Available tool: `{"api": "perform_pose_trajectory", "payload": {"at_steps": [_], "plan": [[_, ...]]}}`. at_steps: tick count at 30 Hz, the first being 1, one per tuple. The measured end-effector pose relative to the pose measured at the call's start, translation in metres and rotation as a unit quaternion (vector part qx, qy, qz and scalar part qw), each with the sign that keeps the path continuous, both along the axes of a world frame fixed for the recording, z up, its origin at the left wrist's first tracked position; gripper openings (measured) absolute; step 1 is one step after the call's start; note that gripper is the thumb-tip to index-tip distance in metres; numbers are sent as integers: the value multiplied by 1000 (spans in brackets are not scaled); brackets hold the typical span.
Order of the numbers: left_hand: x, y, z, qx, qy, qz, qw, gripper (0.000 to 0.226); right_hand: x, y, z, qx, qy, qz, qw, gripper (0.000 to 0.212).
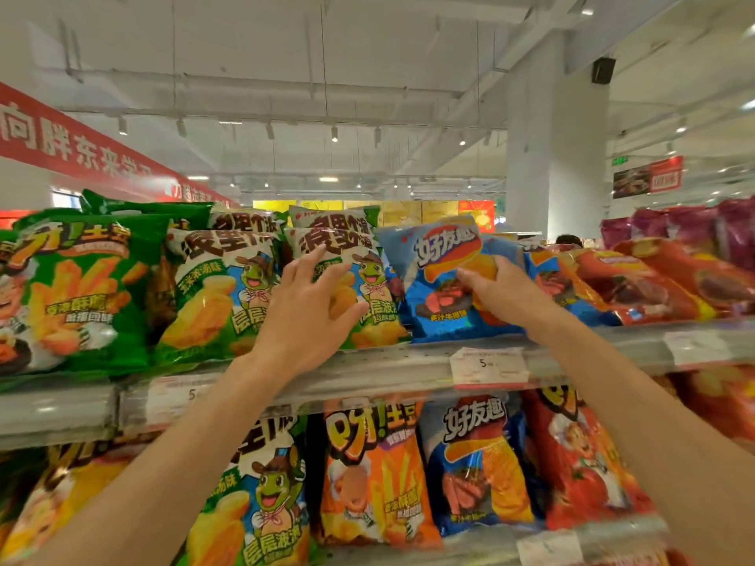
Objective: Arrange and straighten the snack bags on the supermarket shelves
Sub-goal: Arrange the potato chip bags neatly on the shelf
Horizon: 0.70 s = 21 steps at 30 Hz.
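Your top shelf (pixel 367 371) runs full from end to end, bags packed side by side with no free gap, and its front lip carries price tags (pixel 488 367). Open air lies above the bag tops. Your left hand (pixel 312 304) lies flat, fingers spread, on the green-and-white bag (pixel 374 279) standing at the lip. Your right hand (pixel 496 288) has its grip closed on the blue bag (pixel 439 279), upright, touching its green neighbour.
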State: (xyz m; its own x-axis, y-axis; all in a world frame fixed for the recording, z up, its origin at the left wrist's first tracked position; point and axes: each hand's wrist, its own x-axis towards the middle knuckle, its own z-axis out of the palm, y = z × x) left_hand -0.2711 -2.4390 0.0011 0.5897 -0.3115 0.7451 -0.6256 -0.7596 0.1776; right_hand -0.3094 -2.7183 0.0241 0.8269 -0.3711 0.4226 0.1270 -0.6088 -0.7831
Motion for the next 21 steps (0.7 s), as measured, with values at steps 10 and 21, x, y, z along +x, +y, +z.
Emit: {"api": "perform_pose_trajectory", "payload": {"at_steps": [10, 21], "plan": [[0, 6, 1, -5, 25, -22, 999, 57, 5, 14, -20, -275, -43, -37, 960, 77], [2, 3, -7, 48, 15, 26, 998, 60, 17, 13, -23, -290, 40, -30, 956, 80]]}}
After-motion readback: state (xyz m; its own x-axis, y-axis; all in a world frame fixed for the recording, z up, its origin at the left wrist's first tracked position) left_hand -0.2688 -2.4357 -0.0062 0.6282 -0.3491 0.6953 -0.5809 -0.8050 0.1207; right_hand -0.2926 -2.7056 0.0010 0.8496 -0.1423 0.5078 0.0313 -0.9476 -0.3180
